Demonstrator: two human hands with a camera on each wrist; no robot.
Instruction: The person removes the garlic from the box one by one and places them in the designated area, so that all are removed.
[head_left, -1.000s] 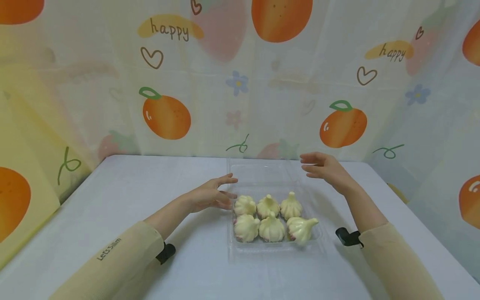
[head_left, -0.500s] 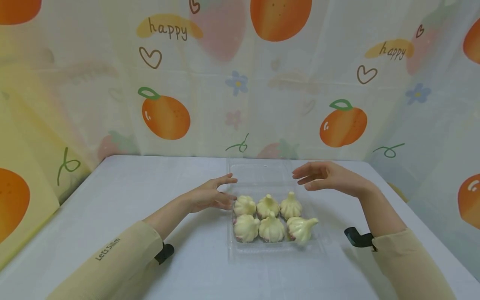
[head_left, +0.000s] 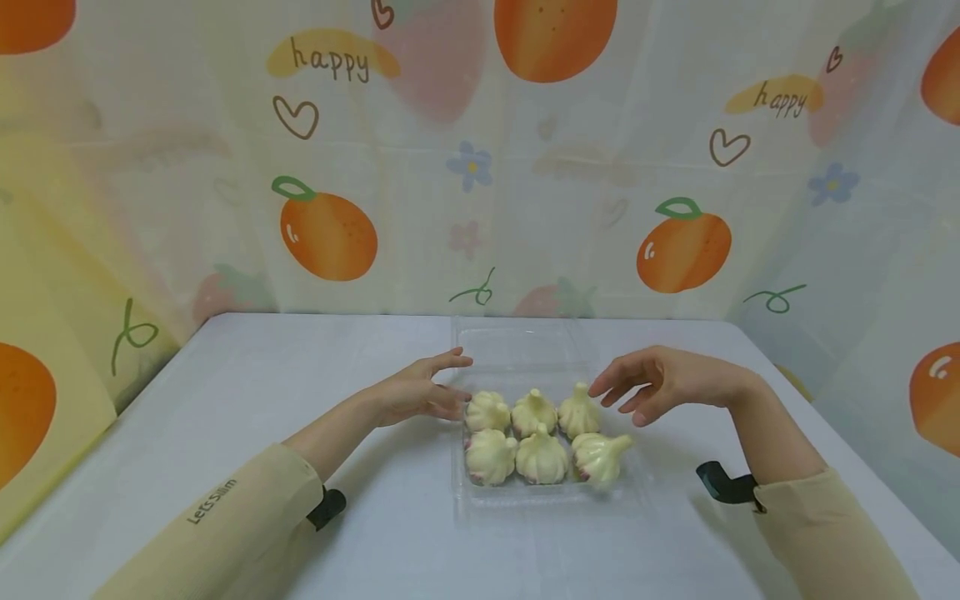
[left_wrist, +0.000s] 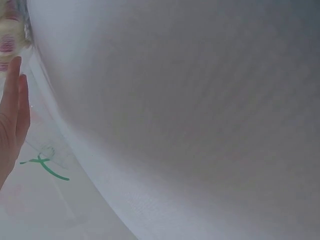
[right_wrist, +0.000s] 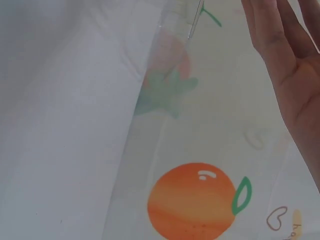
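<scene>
R hand (head_left: pixel 671 385) is lower vs last frame in head view, fingers loosely bent, empty, approx. above/beside back-right of garlic bulbs (head_left: pixel 542 454) in clear tray (head_left: pixel 525 492). Tilted front-right bulb (head_left: pixel 597 457) lies on near side of fingers, stem pointing R; R hand's closest. L sleeve (head_left: pixel 225 517): "LetsSlim"; backdrop (head_left: pixel 525 242): "happy" x2. L wrist: L hand (left_wrist: pixel 11 122), fingers straight, gripping nothing. R wrist: bulbs n/v.

Room above garlic (head_left: pixel 542 458); lid (head_left: pixel 517 343) perhaps blocks behind.
</scene>
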